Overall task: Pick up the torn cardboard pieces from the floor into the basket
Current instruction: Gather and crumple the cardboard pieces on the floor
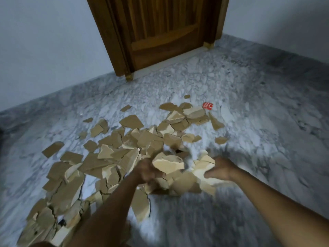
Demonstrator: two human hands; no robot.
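The left hand (148,171), blurred, seems curled round a clump of torn cardboard pieces (168,164). The right hand (220,169) cups the heap's far side, fingers loosely spread. Press both inward and scoop from beneath, since many shards lie scattered across the floor (249,139). The basket is out of view.

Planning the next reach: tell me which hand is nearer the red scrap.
Right. The red scrap lies almost straight ahead of the right hand; the left hand is farther, to its left.
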